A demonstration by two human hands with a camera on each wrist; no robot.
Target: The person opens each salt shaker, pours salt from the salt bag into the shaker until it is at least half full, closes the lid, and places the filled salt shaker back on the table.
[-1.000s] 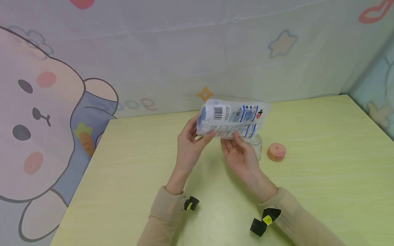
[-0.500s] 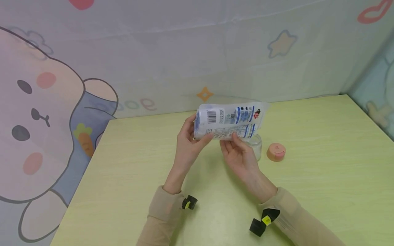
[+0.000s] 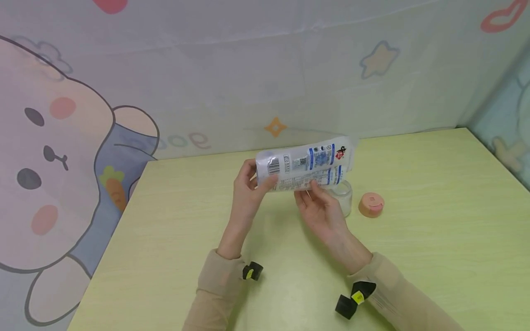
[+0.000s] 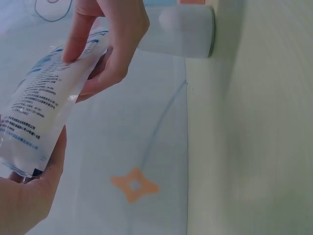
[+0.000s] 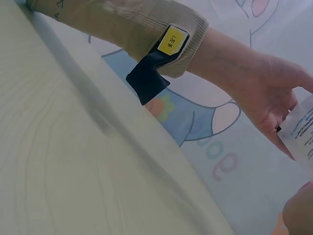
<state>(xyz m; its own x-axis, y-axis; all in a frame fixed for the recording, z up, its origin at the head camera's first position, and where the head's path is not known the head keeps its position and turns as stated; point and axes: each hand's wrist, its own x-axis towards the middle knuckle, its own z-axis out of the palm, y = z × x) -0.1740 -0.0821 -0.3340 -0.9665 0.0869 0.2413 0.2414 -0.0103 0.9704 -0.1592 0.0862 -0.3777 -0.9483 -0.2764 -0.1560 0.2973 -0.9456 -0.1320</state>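
Both of my hands hold a white plastic pouch [image 3: 302, 163] printed with a barcode and blue text, raised above the table. My left hand [image 3: 247, 195] grips its left end, thumb on the printed face and fingers behind. At the lower edge, toward the other end, my right hand [image 3: 323, 214] pinches the pouch with its thumb in front. Close behind that hand stands a clear lidless jar [image 3: 344, 202] with white contents, partly hidden by the pouch and hand. In the left wrist view the pouch [image 4: 39, 107] looks plump between the two hands.
A round pink lid [image 3: 371, 205] lies on the pale yellow-green table [image 3: 434, 220], right of the jar. Behind the table hangs a printed cloth backdrop [image 3: 232, 69] with a cartoon animal at left. Black wrist devices [image 3: 352, 299] are strapped over both sleeves.
The pouch has shifted left and its left end has dropped, so it now slopes up to the right. My left hand moved left with it; my right hand stayed almost in place.
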